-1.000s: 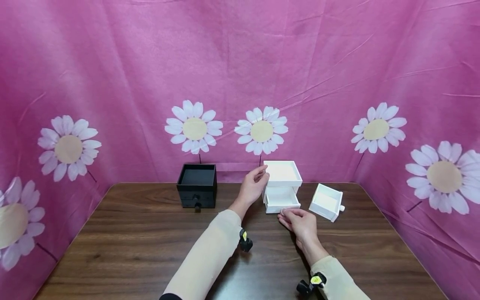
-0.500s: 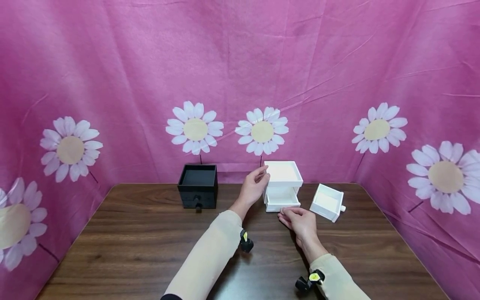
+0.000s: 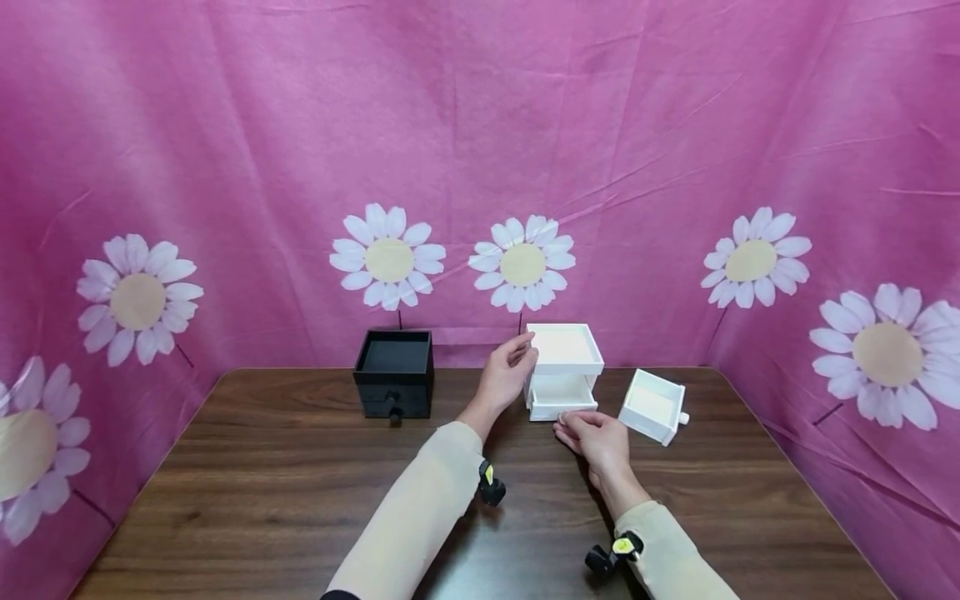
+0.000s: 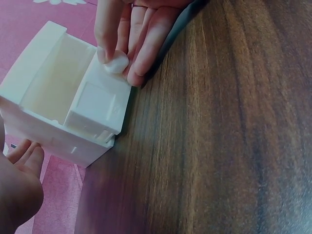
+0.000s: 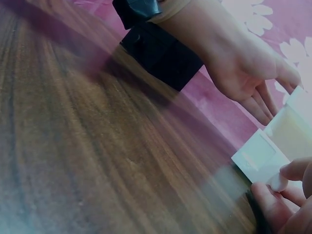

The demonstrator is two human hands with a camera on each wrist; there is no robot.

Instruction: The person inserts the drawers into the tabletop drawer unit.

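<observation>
Right hand [image 3: 600, 443]: fingers pinching the knob [image 4: 117, 63] of the lower drawer [image 3: 544, 412], partly out of the white box [image 3: 567, 369] on the table [image 3: 262, 492]. Left hand [image 3: 504, 377]: fingers extended against the box (light bracing, apparently). Crooked pushing could jam the drawer.

Tabletop [image 3: 247, 492]: front-left passage is left open. White cabinet [image 3: 564, 368]: left side is blocked by left hand [image 3: 501, 382], protruding drawer [image 3: 546, 412] by right hand [image 3: 600, 443]; narrow gap at right is bounded by loose white drawer [image 3: 643, 422].
</observation>
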